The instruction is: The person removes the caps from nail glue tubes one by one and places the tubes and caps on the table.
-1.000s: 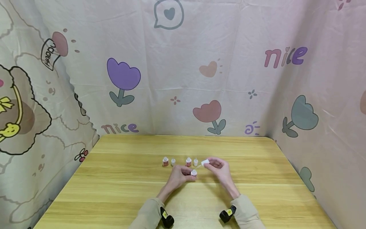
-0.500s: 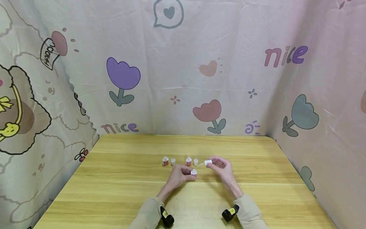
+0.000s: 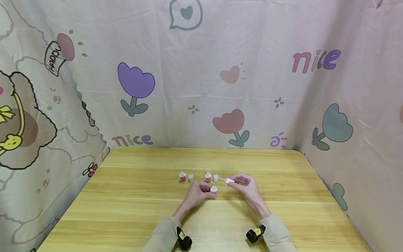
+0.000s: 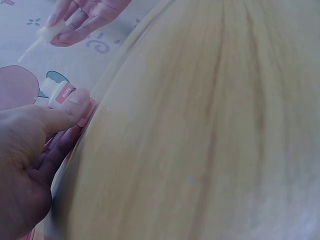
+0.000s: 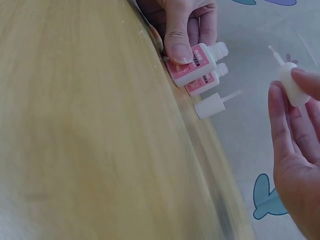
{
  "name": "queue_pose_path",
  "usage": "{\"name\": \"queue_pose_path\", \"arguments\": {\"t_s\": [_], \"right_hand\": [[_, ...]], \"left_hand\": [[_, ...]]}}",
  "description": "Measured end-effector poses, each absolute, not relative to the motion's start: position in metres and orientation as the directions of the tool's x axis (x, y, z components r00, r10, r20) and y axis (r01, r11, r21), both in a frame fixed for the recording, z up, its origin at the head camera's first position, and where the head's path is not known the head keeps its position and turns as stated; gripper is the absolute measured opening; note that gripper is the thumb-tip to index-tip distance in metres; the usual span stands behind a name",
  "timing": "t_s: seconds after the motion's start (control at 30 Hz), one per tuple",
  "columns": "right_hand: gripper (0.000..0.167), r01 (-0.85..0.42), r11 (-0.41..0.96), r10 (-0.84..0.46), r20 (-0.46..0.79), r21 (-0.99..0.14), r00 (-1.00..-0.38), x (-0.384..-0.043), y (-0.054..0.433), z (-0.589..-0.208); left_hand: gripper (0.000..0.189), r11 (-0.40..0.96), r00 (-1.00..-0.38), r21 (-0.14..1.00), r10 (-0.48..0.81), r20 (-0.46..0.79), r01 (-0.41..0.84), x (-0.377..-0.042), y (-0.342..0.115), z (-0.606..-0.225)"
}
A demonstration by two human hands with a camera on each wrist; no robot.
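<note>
My left hand [image 3: 196, 195] pinches a small white bottle [image 3: 213, 190] with a pink label between thumb and fingers. Its threaded neck is uncapped, and it looks upright on or just over the table. To the right, my right hand [image 3: 248, 188] pinches a white brush cap [image 3: 230, 181], its thin applicator stem pointing left, apart from the bottle. In the right wrist view this brush cap [image 5: 291, 84] stands clear of the bottle's neck [image 5: 218, 50]. Just behind, a second uncapped bottle [image 3: 208, 177] and another brush cap [image 3: 216, 178] stand on the table, the cap's stem up.
Farther left stand a third uncapped bottle [image 3: 182, 177] and its neighbouring cap [image 3: 191, 178], in line with the other pair. All are on a wooden table [image 3: 141, 210]. A printed cloth [image 3: 189, 80] hangs behind the table and along its sides.
My right hand has drawn slightly right, away from the held bottle. The stem of its brush cap has swung from pointing down-left to nearly level, slightly up. My left hand stays put.
</note>
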State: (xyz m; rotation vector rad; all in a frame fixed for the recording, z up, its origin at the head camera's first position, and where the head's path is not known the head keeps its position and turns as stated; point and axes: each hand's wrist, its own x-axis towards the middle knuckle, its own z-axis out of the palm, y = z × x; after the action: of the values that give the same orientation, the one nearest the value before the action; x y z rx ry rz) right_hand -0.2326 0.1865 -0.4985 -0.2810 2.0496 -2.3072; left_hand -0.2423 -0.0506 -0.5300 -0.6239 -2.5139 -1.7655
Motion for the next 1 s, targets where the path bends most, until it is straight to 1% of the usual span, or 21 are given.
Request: {"name": "queue_pose_path", "arguments": {"t_s": [0.1,0.2,0.4,0.53,0.67,1.0], "right_hand": [[0.042,-0.051,-0.115,-0.172,0.071,-0.992,-0.983,-0.2328,0.1872,-0.4989],[0.045,-0.040,-0.081,-0.185,0.055,-0.996,-0.981,-0.2335,0.1879,-0.4994],[0.039,-0.033,0.028,-0.178,0.028,-0.999,-0.984,-0.2351,0.1880,-0.4995],[0.035,-0.004,0.066,-0.166,-0.007,-0.998,-0.986,-0.2357,0.1877,-0.4992],[0.034,0.009,0.075,-0.166,-0.022,-0.997,-0.986,-0.2370,0.1870,-0.5003],[0.033,-0.012,0.076,-0.162,0.000,-0.997,-0.987,-0.2390,0.1890,-0.5034]], "left_hand": [[0.020,0.289,-0.921,0.901,0.316,0.229,0.323,-0.2424,-0.0502,-0.5304],[0.020,0.288,-0.920,0.900,0.316,0.232,0.326,-0.2428,-0.0500,-0.5312],[0.021,0.297,-0.921,0.896,0.309,0.238,0.331,-0.2428,-0.0505,-0.5316],[0.021,0.301,-0.920,0.894,0.309,0.239,0.333,-0.2428,-0.0508,-0.5319],[0.020,0.300,-0.920,0.895,0.315,0.235,0.331,-0.2426,-0.0509,-0.5314],[0.021,0.292,-0.917,0.892,0.308,0.254,0.345,-0.2419,-0.0501,-0.5300]]}}
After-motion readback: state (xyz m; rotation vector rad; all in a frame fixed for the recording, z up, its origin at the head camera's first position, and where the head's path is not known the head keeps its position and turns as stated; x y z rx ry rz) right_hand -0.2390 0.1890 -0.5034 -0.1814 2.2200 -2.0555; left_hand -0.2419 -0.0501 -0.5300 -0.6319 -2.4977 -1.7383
